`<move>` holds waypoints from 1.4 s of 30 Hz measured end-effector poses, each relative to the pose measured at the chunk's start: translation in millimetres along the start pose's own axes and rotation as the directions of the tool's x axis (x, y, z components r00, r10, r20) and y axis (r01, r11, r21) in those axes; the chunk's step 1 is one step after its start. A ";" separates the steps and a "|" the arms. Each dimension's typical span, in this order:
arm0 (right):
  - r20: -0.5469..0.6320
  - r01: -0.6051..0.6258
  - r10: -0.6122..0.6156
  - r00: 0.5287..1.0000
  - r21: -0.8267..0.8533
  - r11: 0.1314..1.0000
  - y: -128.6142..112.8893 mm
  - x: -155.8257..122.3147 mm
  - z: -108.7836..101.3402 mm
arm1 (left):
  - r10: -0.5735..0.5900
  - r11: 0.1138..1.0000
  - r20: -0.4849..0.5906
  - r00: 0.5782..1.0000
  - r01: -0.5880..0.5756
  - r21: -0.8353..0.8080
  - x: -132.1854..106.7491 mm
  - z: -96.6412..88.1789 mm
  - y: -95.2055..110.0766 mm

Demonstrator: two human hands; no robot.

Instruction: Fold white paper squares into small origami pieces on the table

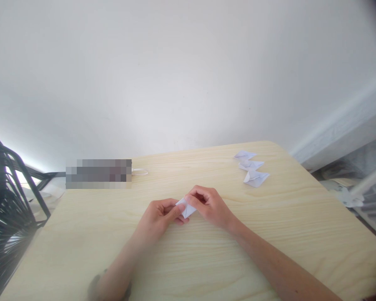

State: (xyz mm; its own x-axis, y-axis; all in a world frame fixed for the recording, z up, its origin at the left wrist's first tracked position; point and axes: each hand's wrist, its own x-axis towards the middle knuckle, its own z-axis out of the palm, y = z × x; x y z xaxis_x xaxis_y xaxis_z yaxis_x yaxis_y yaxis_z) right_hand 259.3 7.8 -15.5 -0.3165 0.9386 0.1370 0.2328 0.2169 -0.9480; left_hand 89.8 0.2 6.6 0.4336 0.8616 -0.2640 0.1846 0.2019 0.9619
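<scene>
A small folded white paper piece [185,207] lies between my two hands in the middle of the light wooden table [188,259]. My left hand [159,217] pinches its left side with thumb and fingers curled. My right hand [208,205] is curled over its right side, fingertips pressed on the paper. Both hands rest on the tabletop.
Three folded white paper pieces [251,167] lie in a row at the table's far right. A blurred-out object [98,173] with a white loop [140,171] sits at the far left. A black wire chair [6,209] stands to the left. A white wall rises behind.
</scene>
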 end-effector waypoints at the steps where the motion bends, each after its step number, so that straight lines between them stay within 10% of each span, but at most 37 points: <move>1: 0.003 0.002 -0.002 1.000 0.003 1.000 0.2 -0.2 0.0 | 0.020 1.000 0.007 1.000 -0.021 0.011 -0.7 0.3 1.2; 42: 0.017 0.156 -0.155 0.988 -0.169 0.973 2.5 -5.4 4.3 | 0.088 0.995 -0.172 0.981 -0.078 0.068 1.3 2.1 -5.8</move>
State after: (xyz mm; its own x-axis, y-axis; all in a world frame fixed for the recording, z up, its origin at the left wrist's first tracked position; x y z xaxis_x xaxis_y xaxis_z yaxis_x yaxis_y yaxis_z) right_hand 257.7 2.1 -19.8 -0.3647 0.8888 0.2774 0.3324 0.4026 -0.8529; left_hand 91.1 -0.7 0.5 0.2902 0.9432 -0.1619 0.2102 0.1022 0.9723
